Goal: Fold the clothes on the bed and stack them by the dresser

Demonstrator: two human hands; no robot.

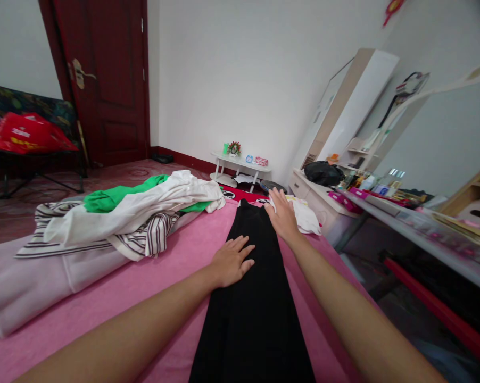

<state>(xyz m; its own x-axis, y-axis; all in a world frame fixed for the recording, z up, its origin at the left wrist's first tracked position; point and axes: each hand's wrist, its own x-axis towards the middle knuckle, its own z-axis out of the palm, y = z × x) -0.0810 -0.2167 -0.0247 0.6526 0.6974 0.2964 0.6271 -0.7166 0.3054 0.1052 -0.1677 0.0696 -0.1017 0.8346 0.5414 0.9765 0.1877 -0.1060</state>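
Observation:
A long black garment, which looks like a pair of trousers (256, 319), lies stretched lengthwise over the pink bedspread (192, 266). Its narrower end points away from me, and the near end runs out of the picture. My left hand (232, 261) rests flat on its left half with fingers spread. Farther along, my right hand (283, 215) is at the upper right edge of the black cloth, fingers extended and apart. Just beyond that hand lies a folded white garment (306, 217). Neither hand grips anything.
Left on the bed is a loose pile: a white garment (160, 205), a green one (116, 198), a striped one (100, 247) and a pale pinkish cloth (44, 287). A cluttered dressing table (423, 234) stands right. A low white shelf (240, 161) is beyond the bed.

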